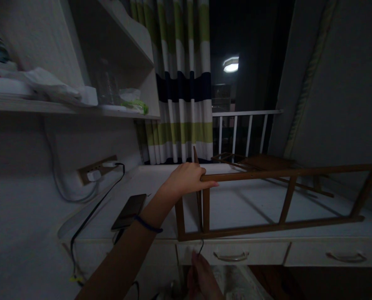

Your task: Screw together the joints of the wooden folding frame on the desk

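The left hand [186,179] closes its grip round the top rail of a wooden frame [286,171], which stands on edge on the table [236,200] and runs off to the right. Below, the right hand [201,277] meets a thin dark wire [201,248]; its grip is too dim to tell. A phone [129,211] lies just left.

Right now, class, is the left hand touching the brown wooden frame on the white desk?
Touching. Head view: left hand grips the brown wooden frame at its top rail.
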Demonstrator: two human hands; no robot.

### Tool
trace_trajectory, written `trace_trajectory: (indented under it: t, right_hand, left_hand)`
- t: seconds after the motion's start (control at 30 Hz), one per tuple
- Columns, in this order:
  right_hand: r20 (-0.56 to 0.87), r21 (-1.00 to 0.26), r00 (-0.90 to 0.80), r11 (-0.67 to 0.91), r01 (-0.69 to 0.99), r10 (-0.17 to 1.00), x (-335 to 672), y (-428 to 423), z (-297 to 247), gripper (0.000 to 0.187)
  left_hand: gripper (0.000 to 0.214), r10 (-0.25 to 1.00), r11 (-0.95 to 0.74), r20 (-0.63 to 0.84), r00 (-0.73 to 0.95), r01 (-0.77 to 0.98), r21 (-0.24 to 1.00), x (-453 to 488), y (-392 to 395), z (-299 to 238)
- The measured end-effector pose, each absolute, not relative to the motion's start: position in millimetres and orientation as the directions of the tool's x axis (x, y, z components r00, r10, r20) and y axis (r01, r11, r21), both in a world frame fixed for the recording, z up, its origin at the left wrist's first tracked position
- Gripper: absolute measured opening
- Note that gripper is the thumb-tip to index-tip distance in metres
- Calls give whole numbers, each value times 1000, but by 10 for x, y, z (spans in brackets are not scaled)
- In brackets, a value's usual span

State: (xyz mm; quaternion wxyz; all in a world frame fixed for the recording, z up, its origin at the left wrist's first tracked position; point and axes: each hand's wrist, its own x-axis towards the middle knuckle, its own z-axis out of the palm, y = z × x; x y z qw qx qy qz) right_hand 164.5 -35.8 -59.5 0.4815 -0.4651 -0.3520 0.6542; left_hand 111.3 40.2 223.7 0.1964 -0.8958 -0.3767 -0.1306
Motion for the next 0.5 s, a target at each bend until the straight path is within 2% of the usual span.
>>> trace_trajectory:
  t: [0.23,0.5]
  right_hand:
    - [-205,-903,-246,-280,-327,947,1581,-268,-394,63]
    - [-149,-887,-313,-266,-377,938,1757,-268,-78,59]
  left_hand:
    - [71,630,-630,382,676,733,-259,1111,397,2234]
    - [72,634,-626,382,672,736,-257,1108,391,2229]
